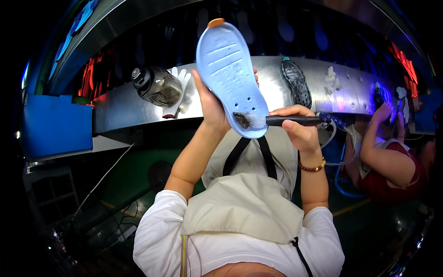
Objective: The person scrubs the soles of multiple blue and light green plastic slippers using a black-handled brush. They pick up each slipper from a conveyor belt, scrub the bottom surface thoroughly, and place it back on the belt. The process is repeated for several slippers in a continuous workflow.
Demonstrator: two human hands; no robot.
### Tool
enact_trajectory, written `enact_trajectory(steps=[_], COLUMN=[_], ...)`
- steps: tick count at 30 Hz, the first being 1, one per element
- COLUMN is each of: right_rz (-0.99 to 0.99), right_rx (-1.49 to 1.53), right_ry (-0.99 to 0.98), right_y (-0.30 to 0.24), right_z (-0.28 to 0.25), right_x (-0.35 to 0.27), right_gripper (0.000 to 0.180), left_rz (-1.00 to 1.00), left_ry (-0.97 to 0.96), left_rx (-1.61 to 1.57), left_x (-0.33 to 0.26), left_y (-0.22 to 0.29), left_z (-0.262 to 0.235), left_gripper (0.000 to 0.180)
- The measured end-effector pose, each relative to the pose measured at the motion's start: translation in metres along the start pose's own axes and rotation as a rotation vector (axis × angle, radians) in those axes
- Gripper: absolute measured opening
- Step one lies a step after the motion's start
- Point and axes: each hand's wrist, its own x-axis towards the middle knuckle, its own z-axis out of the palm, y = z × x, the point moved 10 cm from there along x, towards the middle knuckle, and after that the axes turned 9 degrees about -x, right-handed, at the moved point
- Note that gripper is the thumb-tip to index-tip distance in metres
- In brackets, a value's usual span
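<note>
The left hand (213, 107) is gripping a sole (227, 69); the right hand (302, 134) is holding a brush (284, 121) against it.

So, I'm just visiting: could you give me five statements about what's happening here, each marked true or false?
1. The left hand holds the blue sole. True.
2. The right hand holds nothing. False: the right hand grips a black-handled tool.
3. The dark sole lies on the metal bench. True.
4. The bottle is to the right of the dark sole. False: the bottle is to its left.
5. The beaded bracelet is on the left wrist. False: the bracelet is on the right wrist.
</note>
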Motion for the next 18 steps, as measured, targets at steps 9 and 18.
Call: enact_trajectory(steps=[9, 18], right_rz=[0.056, -0.199], right_rx=[-0.168, -0.441], right_ry=[-0.089, -0.428], right_y=[-0.028, -0.067], right_z=[0.013, 0.038], right_x=[-0.006, -0.005], right_gripper=[0.021, 0.021], left_rz=[-0.285, -0.539], left_ry=[-0.043, -0.014], left_rx=[0.032, 0.288], left_x=[-0.023, -0.027], left_y=[-0.037, -0.035], left_z=[-0.029, -0.016], left_gripper=[0.054, 0.045])
